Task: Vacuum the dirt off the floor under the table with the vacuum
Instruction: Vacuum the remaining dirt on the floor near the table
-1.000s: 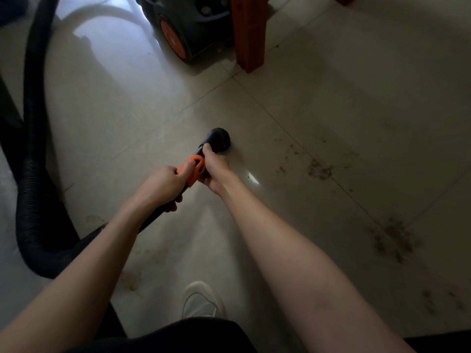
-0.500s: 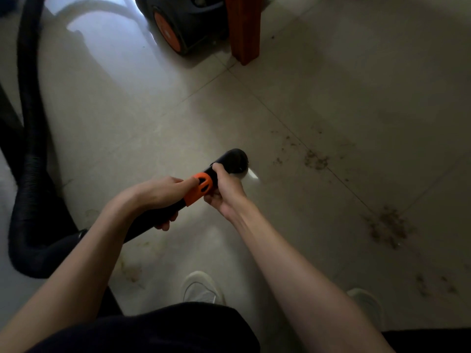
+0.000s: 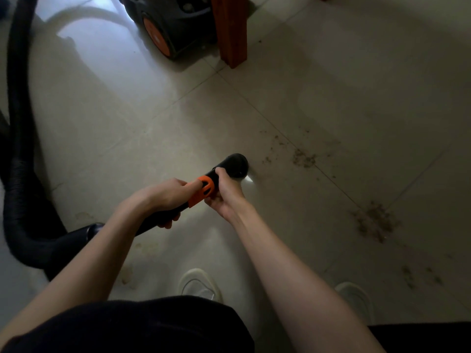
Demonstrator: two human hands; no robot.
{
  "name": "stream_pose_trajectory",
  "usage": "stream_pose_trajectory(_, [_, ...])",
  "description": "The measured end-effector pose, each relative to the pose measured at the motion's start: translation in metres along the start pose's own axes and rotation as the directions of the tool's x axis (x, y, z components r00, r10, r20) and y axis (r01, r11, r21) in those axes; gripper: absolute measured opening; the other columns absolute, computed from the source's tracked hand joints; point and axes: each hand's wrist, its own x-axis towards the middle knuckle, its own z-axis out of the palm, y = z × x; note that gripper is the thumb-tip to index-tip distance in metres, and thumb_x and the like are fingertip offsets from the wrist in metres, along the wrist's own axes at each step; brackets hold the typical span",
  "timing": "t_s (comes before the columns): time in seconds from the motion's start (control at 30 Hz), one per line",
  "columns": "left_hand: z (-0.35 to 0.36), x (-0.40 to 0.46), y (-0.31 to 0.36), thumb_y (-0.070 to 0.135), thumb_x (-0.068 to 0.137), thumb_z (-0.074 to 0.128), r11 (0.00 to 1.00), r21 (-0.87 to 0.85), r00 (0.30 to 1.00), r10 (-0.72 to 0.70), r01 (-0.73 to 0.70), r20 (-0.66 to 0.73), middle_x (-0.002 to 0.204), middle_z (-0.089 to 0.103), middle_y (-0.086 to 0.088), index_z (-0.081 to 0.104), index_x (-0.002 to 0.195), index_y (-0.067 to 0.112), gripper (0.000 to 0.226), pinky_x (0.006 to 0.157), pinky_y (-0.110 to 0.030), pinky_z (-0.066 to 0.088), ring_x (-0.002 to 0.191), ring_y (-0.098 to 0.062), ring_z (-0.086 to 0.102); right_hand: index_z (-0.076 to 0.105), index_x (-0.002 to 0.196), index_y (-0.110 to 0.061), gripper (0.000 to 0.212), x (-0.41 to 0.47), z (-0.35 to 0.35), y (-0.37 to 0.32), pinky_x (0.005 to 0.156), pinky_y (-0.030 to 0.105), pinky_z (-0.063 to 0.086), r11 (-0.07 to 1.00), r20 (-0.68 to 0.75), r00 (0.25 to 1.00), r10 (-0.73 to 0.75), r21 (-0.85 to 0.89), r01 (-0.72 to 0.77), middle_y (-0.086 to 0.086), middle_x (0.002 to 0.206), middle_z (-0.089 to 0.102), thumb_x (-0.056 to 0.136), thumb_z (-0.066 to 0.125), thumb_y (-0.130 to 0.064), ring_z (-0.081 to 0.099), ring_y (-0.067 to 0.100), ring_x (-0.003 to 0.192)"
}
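Note:
I hold the black vacuum nozzle [image 3: 234,164] low over the tiled floor, its mouth pointing right toward the dirt. My left hand [image 3: 165,197] grips the black handle just behind the orange collar [image 3: 202,191]. My right hand [image 3: 224,193] grips the nozzle in front of that collar. A small dirt patch [image 3: 303,159] lies just right of the nozzle. A bigger dirt patch [image 3: 373,221] lies farther right, and scattered crumbs [image 3: 420,275] sit at the lower right.
The thick black hose [image 3: 23,174] loops down the left side to the handle. The dark vacuum body with an orange wheel [image 3: 156,36] stands at the top, beside a wooden table leg [image 3: 230,29]. My two white shoes [image 3: 198,285] stand on the floor below my arms.
The nozzle and both hands have moved right and toward me, closer to the small dirt patch. The view has shifted so the second shoe shows.

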Motion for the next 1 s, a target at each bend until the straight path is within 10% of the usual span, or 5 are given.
stream_pose_trajectory(0.67, [0.026, 0.016, 0.041, 0.052, 0.094, 0.034, 0.982, 0.086, 0.980, 0.176, -0.168, -0.093, 0.059, 0.055, -0.008, 0.052, 0.087, 0.010, 0.047, 0.045, -0.025, 0.044, 0.040, -0.019, 0.051, 0.056, 0.115, -0.004, 0.035, 0.021, -0.038, -0.023, 0.092, 0.039, 0.053, 0.993, -0.073, 0.992, -0.106, 0.036, 0.109, 0.010, 0.091, 0.062, 0.100, 0.044, -0.034, 0.062, 0.021, 0.086])
stream_pose_trajectory(1.0, [-0.006, 0.023, 0.076, 0.059, 0.094, 0.031, 0.963, 0.240, 0.974, 0.165, -0.124, -0.156, 0.062, 0.062, -0.008, 0.052, 0.088, 0.011, 0.053, 0.046, -0.024, 0.045, 0.041, -0.017, 0.056, 0.045, 0.134, -0.004, 0.052, 0.032, -0.013, -0.058, 0.065, 0.030, 0.054, 0.988, -0.092, 0.991, -0.097, 0.113, 0.107, 0.018, 0.124, 0.059, 0.098, 0.045, -0.041, 0.061, 0.027, 0.105])
